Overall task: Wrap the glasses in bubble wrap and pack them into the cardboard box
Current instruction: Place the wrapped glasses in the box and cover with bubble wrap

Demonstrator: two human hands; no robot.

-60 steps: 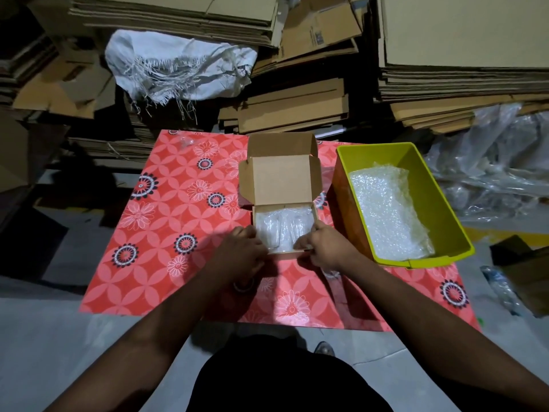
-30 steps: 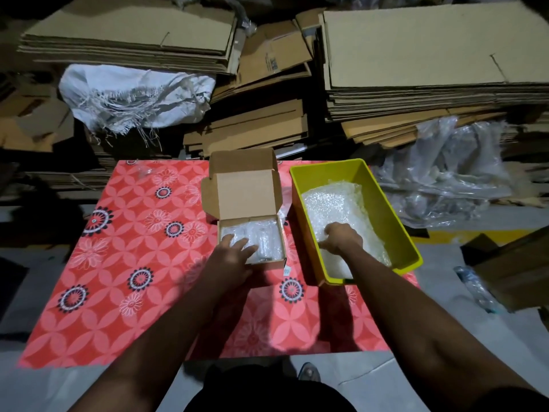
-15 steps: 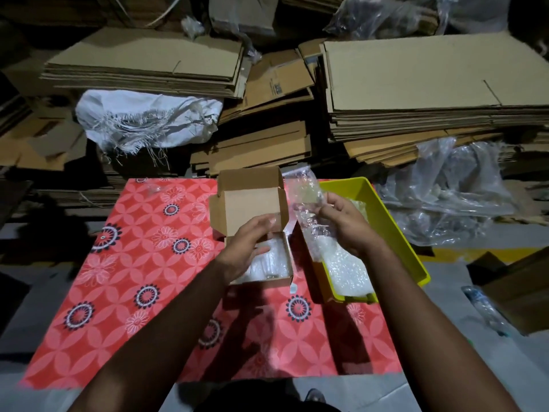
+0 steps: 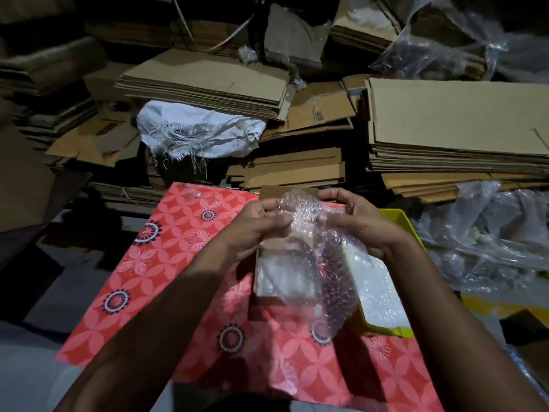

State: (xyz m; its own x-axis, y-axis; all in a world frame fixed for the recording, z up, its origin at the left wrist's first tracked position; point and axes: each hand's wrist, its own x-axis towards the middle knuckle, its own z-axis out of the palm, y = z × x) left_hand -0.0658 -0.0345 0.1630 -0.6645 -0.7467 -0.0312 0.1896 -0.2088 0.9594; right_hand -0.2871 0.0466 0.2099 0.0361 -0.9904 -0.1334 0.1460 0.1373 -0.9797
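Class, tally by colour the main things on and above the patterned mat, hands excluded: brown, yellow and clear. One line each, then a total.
Brown: 1, cardboard box
Yellow: 1, bin
Clear: 1, bubble wrap sheet held up by both hands
Total: 3

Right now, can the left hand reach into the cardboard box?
Probably not at once: the left hand and right hand both grip the bubble wrap sheet, which hangs over the cardboard box.

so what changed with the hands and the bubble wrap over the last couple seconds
The right hand went from the cardboard box into the yellow bin and lifted out a bubble wrap sheet. The left hand left the box and now grips the sheet too. Box, bin and red mat stayed put.
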